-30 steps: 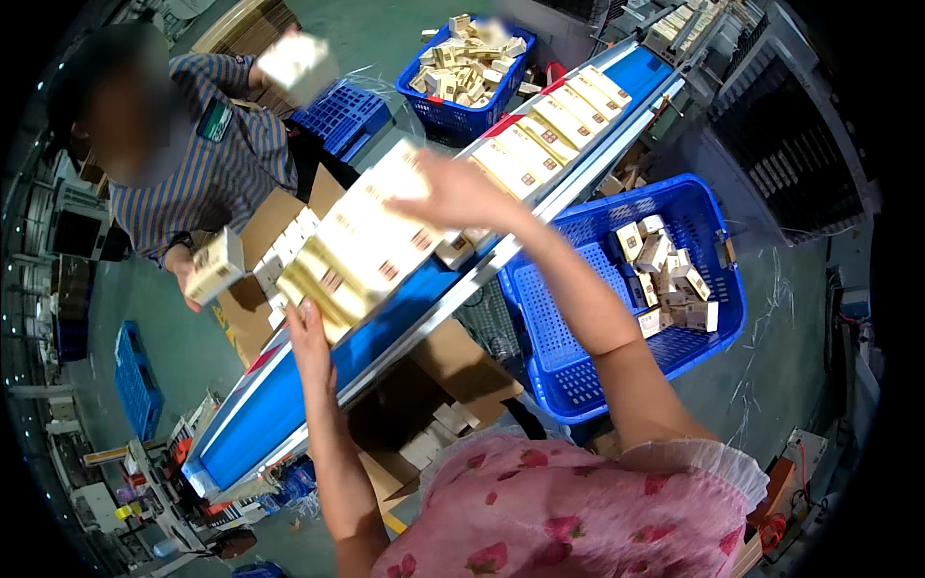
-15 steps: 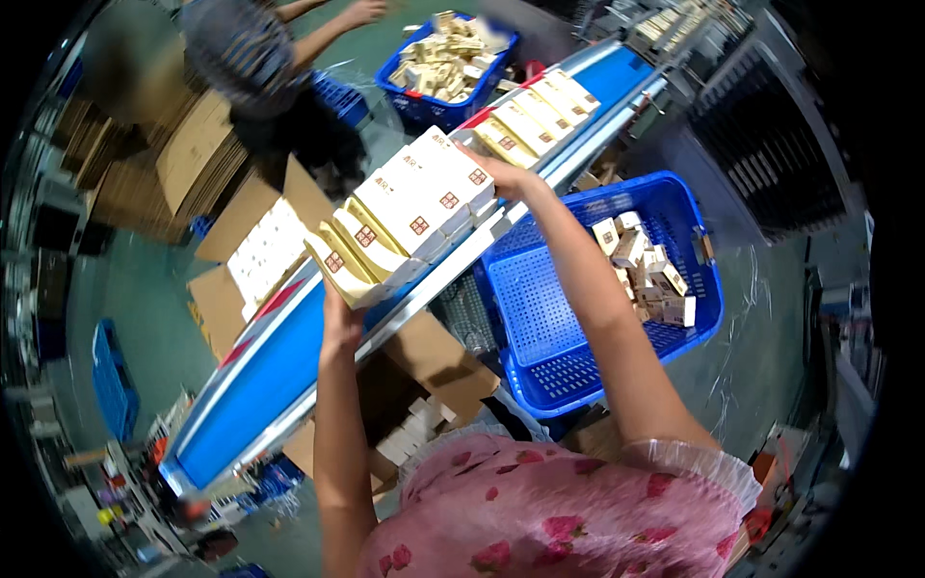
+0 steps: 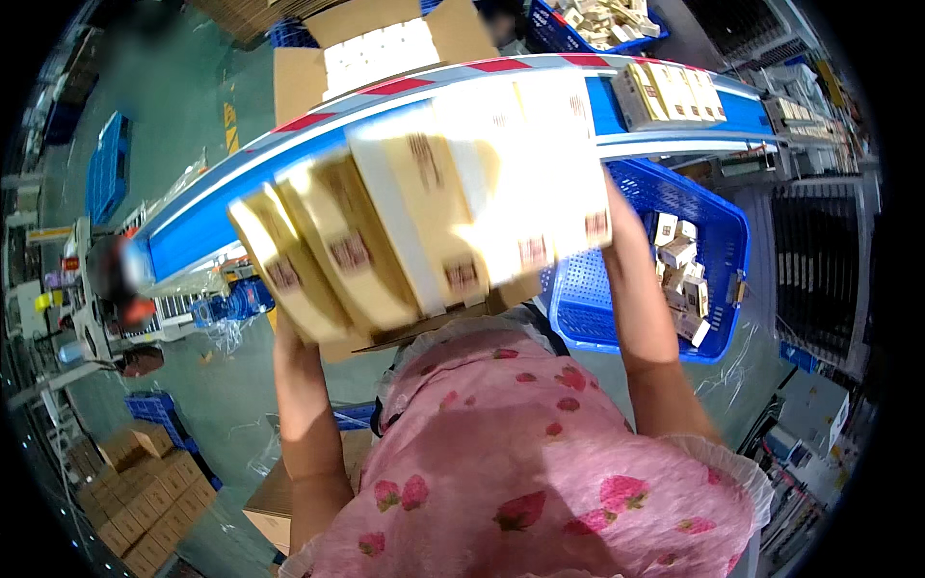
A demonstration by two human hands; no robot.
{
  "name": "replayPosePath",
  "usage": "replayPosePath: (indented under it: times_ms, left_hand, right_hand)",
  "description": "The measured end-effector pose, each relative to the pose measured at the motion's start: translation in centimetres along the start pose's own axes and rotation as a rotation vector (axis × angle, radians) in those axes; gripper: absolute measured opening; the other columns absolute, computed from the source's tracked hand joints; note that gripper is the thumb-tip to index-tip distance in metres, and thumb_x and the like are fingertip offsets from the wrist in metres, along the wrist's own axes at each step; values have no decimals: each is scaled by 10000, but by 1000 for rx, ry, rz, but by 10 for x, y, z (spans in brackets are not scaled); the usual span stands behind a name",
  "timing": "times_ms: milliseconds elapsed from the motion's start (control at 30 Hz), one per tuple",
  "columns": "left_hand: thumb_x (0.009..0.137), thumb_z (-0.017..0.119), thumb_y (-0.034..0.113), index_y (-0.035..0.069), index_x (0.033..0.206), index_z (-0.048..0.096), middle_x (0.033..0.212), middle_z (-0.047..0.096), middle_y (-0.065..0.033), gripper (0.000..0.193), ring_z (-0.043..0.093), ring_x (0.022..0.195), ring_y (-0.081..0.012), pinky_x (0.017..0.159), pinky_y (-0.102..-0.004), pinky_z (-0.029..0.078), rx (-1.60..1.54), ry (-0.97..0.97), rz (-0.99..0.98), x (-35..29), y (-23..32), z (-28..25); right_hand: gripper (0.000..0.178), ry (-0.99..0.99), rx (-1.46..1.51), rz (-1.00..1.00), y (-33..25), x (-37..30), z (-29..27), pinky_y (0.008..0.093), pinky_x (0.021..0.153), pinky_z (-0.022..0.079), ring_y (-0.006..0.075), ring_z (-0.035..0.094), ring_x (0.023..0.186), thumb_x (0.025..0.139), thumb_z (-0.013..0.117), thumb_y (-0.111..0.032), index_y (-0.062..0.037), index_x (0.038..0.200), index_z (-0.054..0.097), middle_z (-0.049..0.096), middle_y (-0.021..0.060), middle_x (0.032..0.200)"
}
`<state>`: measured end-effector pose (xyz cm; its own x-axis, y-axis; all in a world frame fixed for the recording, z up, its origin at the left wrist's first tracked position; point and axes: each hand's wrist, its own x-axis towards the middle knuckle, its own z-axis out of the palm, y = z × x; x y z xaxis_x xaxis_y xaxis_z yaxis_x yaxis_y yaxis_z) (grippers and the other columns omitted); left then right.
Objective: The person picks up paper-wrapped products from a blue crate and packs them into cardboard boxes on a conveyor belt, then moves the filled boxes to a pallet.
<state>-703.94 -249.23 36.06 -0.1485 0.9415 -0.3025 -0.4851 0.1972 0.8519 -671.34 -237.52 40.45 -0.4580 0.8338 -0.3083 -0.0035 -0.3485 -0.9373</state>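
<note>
Head view, both hands' grip clamping carton stack [image 3: 424,222], blue basket [image 3: 617,289] holding small boxes [image 3: 679,255].

The long cartons [image 3: 424,222] look like smooth, slightly glossy paperboard in cream and tan. The blue basket [image 3: 718,231] is perforated hard plastic, and the conveyor belt [image 3: 193,231] is smooth matt blue. The open box [image 3: 376,43] is rough brown cardboard.

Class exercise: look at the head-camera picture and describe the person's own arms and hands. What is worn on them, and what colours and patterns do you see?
Both forearms are bare: no gloves, watch or bands show. The pink short-sleeved top with red strawberry print ends in a white frilly sleeve edge at the right shoulder. The left hand and right hand are mostly hidden, so rings cannot be told.
</note>
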Motion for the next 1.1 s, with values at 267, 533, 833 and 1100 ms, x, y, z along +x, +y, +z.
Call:
replayPosePath:
  times_ms: [267,533,833,1100]
  left_hand:
    - [819,459,350,49,1203,326,1121,445,-80,506,476,980,-186,787,-341,429,168,78,-380,-58,-77,-86]
    - [778,477,204,-18,1084,438,1114,421,-182,381,441,990,-298,829,-346,357,1492,36,479,-12,-85,-19]
    - [808,442,287,52,1247,245,1309,169,-201,536,181,1203,-348,955,-390,251,1409,-125,-46,53,-169,-67]
    - [791,506,181,209,1305,104,1360,-77,-120,654,-37,1255,-286,1002,-357,156,1496,-390,-372,64,-186,-50]
  right_hand:
    - [570,-21,-180,3,148,-16,73,326,909,319,226,338,1142,820,425,-350,9,1233,267,355,147,1231]
    - [105,141,-1081,-305,181,0,80,388,761,398,338,488,907,735,484,-108,-10,711,512,510,173,767]
    - [188,-213,-1571,-476,230,94,121,358,892,306,270,383,1069,750,429,-137,-37,797,581,522,83,961]
    - [198,-230,-1518,-65,284,130,89,319,869,278,208,442,960,749,411,-143,-62,779,589,545,82,927]
